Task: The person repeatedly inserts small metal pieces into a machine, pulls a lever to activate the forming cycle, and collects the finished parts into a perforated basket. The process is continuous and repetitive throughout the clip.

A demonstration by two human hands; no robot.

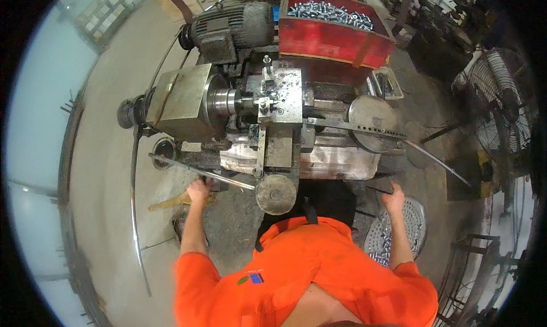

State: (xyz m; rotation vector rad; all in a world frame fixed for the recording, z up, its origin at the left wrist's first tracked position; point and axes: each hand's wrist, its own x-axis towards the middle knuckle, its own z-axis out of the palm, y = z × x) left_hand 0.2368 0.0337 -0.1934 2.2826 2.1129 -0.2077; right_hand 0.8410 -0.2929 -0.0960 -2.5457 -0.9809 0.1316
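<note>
My left hand [199, 189] is closed at the near left edge of a small lathe-like machine, below a long metal lever [199, 170]. Its fingertips are partly hidden, and what they grip is unclear. On the other side, my right hand [393, 197] closes at the end of a thin dark bar [378, 190], below the machine's near right edge. Between them stands the machine, with a steel headstock [181, 102], a spindle chuck [224, 101], a tool block [283, 96] and a round disc [276, 194] at the lever's end.
Behind the machine are a motor [233, 32] and a red bin [336, 41] full of metal fittings. A perforated round basket [419, 224] with more fittings lies by my right forearm. A second lever [436, 160] sticks out right, near a caged fan [494, 99].
</note>
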